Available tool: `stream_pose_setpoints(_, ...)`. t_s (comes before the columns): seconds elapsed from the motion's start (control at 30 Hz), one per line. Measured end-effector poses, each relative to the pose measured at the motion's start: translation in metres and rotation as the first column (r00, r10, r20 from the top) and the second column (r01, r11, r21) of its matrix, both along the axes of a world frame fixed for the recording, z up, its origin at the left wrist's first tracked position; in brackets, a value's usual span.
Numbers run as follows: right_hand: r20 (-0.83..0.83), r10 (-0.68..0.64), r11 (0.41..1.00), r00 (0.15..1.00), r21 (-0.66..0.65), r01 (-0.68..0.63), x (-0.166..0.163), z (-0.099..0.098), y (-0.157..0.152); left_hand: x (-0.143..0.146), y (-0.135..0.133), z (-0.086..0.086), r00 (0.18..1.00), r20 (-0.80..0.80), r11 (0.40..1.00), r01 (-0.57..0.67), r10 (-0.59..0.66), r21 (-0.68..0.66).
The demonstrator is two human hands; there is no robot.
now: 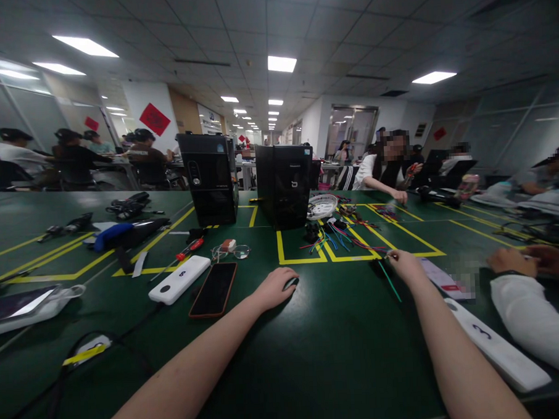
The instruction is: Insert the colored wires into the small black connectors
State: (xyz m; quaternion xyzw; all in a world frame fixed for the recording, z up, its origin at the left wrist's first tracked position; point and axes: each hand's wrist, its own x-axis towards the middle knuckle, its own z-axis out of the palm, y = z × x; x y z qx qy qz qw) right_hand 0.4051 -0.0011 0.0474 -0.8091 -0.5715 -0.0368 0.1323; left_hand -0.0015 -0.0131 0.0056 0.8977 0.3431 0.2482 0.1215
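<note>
My left hand (276, 287) rests palm down on the dark green table (314, 356), fingers curled over something small that I cannot make out. My right hand (402, 264) lies further right and pinches a thin green cable tie (390, 282) that slants down towards me. Just beyond both hands is a yellow-taped square (304, 259) with a tangle of coloured wires (336, 238). Two black computer towers (211, 178) (285, 184) stand upright behind it.
A black phone (213, 289), a white power bank (179, 280), a red-handled screwdriver (188, 247) and glasses (235, 251) lie to the left. A white basket (322, 206) sits by the towers. A neighbour's white-sleeved arm (534, 322) and a white numbered bar (493, 345) are on the right.
</note>
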Motion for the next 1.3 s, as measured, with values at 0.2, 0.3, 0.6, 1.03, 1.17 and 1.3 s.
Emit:
stream_pose_setpoints(0.2,0.06,0.058,0.997,0.996,-0.055,-0.055,-0.001,0.0,0.0,0.001,0.0,-0.001,1.0,0.0,1.0,0.001,-0.001,0.012)
stream_pose_setpoints(0.3,0.068,0.084,0.994,0.994,-0.078,-0.078,0.0,-0.001,0.003,0.002,0.0,-0.001,1.0,0.0,1.0,0.0,0.0,0.012)
stream_pose_setpoints(0.6,0.057,0.166,0.979,0.984,-0.128,-0.158,0.003,-0.005,0.008,0.001,0.001,-0.001,1.0,0.001,1.0,0.002,-0.002,0.003)
stream_pose_setpoints(1.03,-0.015,0.02,1.0,1.0,-0.02,-0.021,-0.001,0.013,-0.002,0.001,0.0,0.0,1.0,0.0,1.0,-0.003,0.003,-0.006)
stream_pose_setpoints(1.17,0.011,0.046,0.999,0.999,0.004,-0.046,-0.001,0.012,-0.004,0.002,0.001,-0.002,1.0,-0.004,1.0,-0.003,0.003,0.003)
stream_pose_setpoints(1.3,0.002,0.089,0.995,0.996,-0.052,-0.089,-0.003,0.011,-0.006,0.002,0.001,-0.001,1.0,0.001,1.0,-0.001,0.001,0.005)
